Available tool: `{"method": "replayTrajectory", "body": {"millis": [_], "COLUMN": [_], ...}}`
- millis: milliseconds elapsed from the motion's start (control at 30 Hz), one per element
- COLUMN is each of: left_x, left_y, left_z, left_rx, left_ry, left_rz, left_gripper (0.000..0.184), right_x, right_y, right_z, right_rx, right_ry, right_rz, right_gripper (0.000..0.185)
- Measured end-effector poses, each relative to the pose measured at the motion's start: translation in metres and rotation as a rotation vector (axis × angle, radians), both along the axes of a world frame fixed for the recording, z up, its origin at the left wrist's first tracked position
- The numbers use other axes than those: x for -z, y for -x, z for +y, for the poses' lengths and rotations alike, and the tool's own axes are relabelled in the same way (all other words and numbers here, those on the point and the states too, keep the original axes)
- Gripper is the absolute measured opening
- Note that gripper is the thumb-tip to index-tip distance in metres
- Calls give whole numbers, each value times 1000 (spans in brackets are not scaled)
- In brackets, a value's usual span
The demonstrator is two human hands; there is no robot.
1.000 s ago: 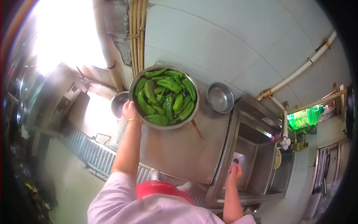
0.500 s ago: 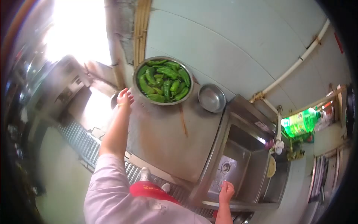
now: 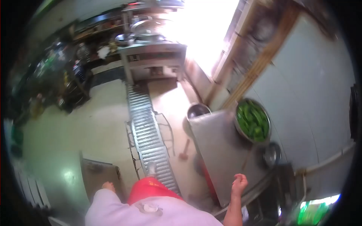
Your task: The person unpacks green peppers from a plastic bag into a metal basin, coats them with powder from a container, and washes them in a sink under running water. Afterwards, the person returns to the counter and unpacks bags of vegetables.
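My left hand (image 3: 108,186) hangs low beside my body, mostly hidden by the sleeve and blurred, so its fingers cannot be made out. In front of me on the right is my right hand (image 3: 239,182), its fingers curled closed with no object showing in them, near the front of the steel table (image 3: 218,147). A steel bowl of green peppers (image 3: 253,119) stands at the table's far side by the wall, out of reach of both hands. Beside that bowl is a smaller steel bowl (image 3: 272,154).
A metal floor grate (image 3: 147,128) runs forward to a steel stand with pots (image 3: 151,47). A dark round vessel (image 3: 198,110) is beside the table's far corner. Cluttered shelves line the left. At lower right are the sink area and a green bottle (image 3: 313,213).
The view has swung left, toward the floor grate and stand. My left hand has let go of the pepper bowl's rim and dropped to my side.
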State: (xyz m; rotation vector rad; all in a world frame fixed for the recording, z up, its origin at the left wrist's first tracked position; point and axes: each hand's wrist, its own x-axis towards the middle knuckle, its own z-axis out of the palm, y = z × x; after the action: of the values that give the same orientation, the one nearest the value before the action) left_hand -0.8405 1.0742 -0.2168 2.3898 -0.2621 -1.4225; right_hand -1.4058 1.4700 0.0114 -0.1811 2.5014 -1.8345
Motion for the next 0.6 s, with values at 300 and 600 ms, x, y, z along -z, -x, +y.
{"method": "replayTrajectory", "body": {"millis": [300, 600], "left_x": [64, -51], "left_y": [6, 50], "left_z": [-77, -251], "left_rx": [387, 500], "left_ry": [74, 485], "left_rz": [135, 111], "left_gripper": [11, 32], "right_x": [-4, 43], "right_y": [7, 30], "right_z": [-332, -562], "right_rx": [-619, -1329], "right_ry": [-442, -842], "right_rz": [189, 521], "right_gripper": [46, 33]}}
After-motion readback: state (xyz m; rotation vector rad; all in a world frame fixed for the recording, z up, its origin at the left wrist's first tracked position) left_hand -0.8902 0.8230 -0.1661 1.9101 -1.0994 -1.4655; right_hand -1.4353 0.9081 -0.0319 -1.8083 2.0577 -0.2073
